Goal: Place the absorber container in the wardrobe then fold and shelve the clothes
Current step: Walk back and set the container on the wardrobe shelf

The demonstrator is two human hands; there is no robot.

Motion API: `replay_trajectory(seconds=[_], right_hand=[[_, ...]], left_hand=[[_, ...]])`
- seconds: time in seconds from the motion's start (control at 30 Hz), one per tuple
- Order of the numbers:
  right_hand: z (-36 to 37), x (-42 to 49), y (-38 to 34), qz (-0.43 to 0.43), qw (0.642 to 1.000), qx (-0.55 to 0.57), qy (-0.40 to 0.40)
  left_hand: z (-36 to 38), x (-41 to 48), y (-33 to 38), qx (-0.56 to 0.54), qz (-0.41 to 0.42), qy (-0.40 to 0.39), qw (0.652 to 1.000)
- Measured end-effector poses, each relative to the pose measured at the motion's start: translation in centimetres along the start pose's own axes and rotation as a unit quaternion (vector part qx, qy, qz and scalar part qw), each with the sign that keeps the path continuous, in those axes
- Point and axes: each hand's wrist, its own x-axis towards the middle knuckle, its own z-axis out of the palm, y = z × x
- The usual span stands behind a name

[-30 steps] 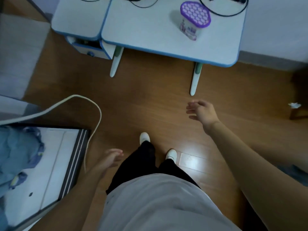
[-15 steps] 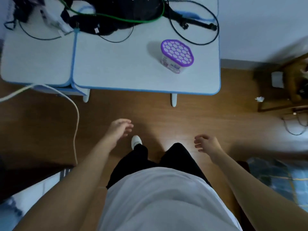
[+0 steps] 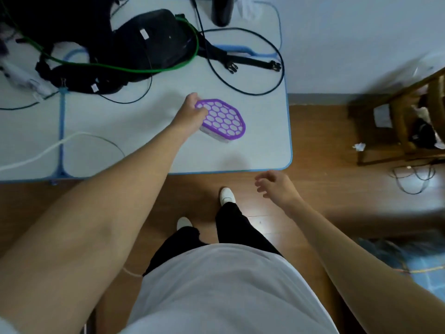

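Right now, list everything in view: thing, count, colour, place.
Absorber container with purple honeycomb lid: one, purple and white, desk's front right.
White desk with blue edging: one, white, ahead against the wall.
Black strapped bag: one, black, desk's back left.
Green cable: one, green, looped round the bag.
Thin black cable: at least one loop, black, desk's back right.
Thick white cable: one, white, desk's left front.
Black cylinder: one, black, desk's back edge.
Wooden chair: one, brown, right of the desk.
Crumpled paper scrap: one, white, floor by the chair.
White shoes: two, white, floor below.
Left hand: one, gripping the container's left end.
Right hand: one, open and empty, over the floor by the desk's front right corner.
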Motion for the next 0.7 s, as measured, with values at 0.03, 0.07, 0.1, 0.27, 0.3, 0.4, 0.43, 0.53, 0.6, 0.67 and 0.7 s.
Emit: replay_trajectory(seconds=[0.03, 0.07, 0.1, 0.27, 0.3, 0.4, 0.43, 0.53, 0.6, 0.67, 0.7], right_hand=[[-0.4, 1.3, -1.9, -0.031, 0.999, 0.012, 0.011], [-0.7, 2.6, -3.7, -0.062, 0.997, 0.022, 0.032], [-1.0, 3.8, -5.6, -0.089, 0.994, 0.031, 0.054], [-1.9, 9.6, -12.0, -0.081, 0.994, 0.069, 0.028], [-2.0, 10.6, -12.4, -0.061, 0.995, 0.073, -0.001], [-1.8, 12.5, -12.0, -0.049, 0.993, 0.078, -0.072], [-1.6, 12.9, -11.5, -0.057, 0.992, 0.077, -0.088], [-1.0, 13.3, -9.9, -0.045, 0.984, 0.103, -0.139], [-0.3, 13.6, -8.9, -0.044, 0.974, 0.135, -0.176], [0.4, 13.9, -8.5, -0.057, 0.968, 0.158, -0.185], [0.8, 13.9, -8.4, -0.064, 0.968, 0.162, -0.18]], left_hand=[[0.4, -0.1, -0.2, 0.0, -0.007, 0.003, 1.0], [0.7, -0.4, -0.4, -0.005, -0.015, 0.012, 1.0], [1.0, -0.7, -0.7, -0.009, -0.018, 0.023, 1.0], [1.9, -2.7, -1.6, -0.05, -0.059, 0.051, 0.996], [2.0, -3.0, -1.7, -0.069, -0.069, 0.057, 0.994], [2.0, -3.5, -1.9, -0.118, -0.098, 0.072, 0.986], [2.1, -3.6, -2.0, -0.137, -0.109, 0.079, 0.981], [2.6, -3.7, -2.4, -0.176, -0.146, 0.091, 0.969], [3.2, -3.4, -2.9, -0.21, -0.175, 0.082, 0.958], [4.0, -3.2, -3.2, -0.242, -0.194, 0.059, 0.949], [4.5, -3.2, -3.2, -0.25, -0.197, 0.047, 0.947]])
